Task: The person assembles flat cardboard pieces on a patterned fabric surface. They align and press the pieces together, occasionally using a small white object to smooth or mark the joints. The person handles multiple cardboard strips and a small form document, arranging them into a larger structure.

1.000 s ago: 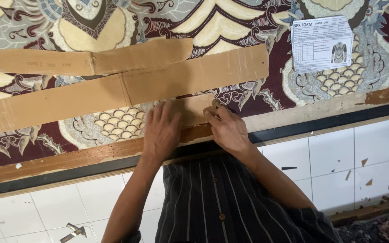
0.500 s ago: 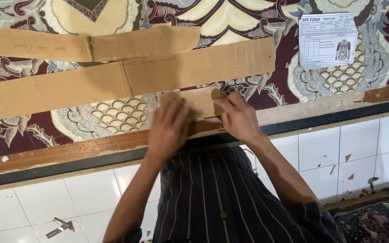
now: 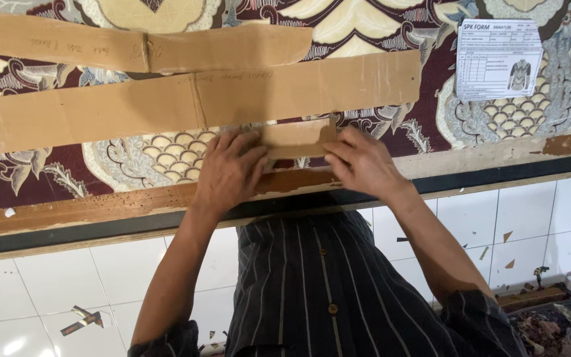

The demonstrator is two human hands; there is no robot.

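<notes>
Hands, two, bare, both pressed flat upon a small cardboard pattern piece (image 3: 297, 138) at the near edge of a cutting table. Left hand (image 3: 229, 173) lay palm down with fingers spread wide over the piece's left end; right hand (image 3: 359, 163) lay with fingers nearly together on its right end, the thumb and forefinger at the notched right corner. Neither hand was closed round anything; each merely held the card down. The piece was short and rectangular, its long axis running left to right, parallel to the table's wooden edge (image 3: 80, 210), and it sat between the two hands, equally near to each. Beneath it lay patterned batik cloth (image 3: 140, 158) in maroon, cream and grey. Just beyond, touching or almost touching the piece's far side, ran a long cardboard strip (image 3: 193, 106), likewise laid left to right; a second long strip (image 3: 133, 49) lay farther off. A printed paper form (image 3: 499, 58) rested on the cloth at far right. White floor tiles (image 3: 67, 284) with scattered scraps showed below, and a dark striped shirt (image 3: 325, 284).
</notes>
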